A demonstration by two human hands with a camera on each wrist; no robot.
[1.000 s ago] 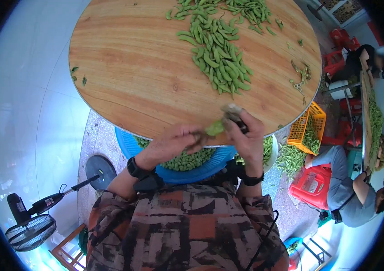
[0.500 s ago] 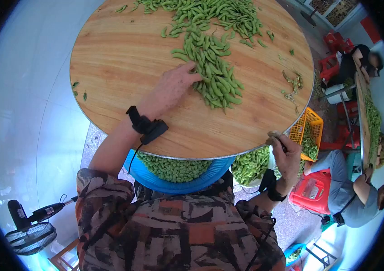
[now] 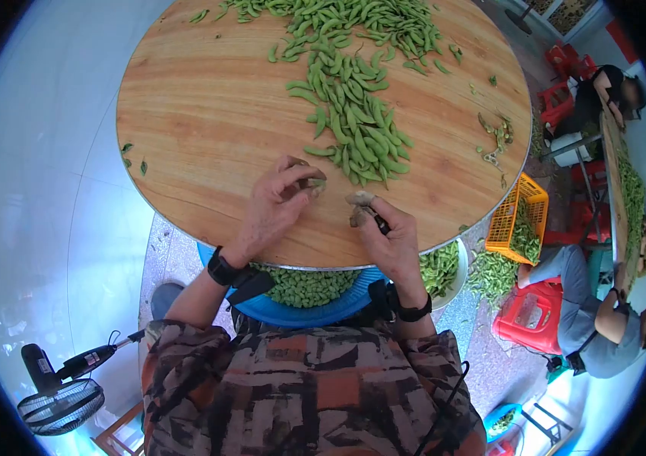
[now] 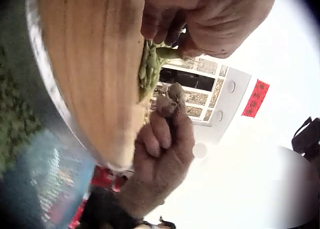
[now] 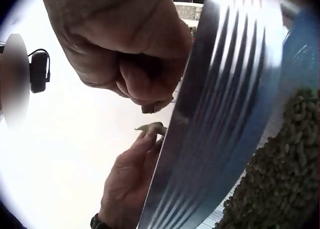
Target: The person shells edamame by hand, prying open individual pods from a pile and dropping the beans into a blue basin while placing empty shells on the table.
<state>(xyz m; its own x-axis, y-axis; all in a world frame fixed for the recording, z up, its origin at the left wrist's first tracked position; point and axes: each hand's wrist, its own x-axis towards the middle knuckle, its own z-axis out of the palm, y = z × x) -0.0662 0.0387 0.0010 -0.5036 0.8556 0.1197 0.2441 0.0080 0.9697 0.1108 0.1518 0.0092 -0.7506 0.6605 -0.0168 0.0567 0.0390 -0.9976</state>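
In the head view the left hand (image 3: 273,205) pinches a green pod (image 3: 317,183) between thumb and fingers, over the round wooden table (image 3: 209,144). That pod (image 4: 169,53) also shows in the left wrist view. The right hand (image 3: 393,239), to its right near the table's front edge, has its fingers curled round a small dark object (image 3: 381,224); pale wrappings cover its thumb and a fingertip. The two hands are apart. A pile of green pods (image 3: 361,129) lies just beyond them.
Below the table's front edge sit a blue basin (image 3: 277,310) of shelled beans and a pale bowl (image 3: 460,275) of pods. A yellow crate (image 3: 499,228), a red stool (image 3: 528,319) and seated people are at the right, a fan (image 3: 61,406) at the lower left.
The left hand has drawn back from the pile toward the front edge with a pod. From the table's right front edge, the right hand has moved left toward it.
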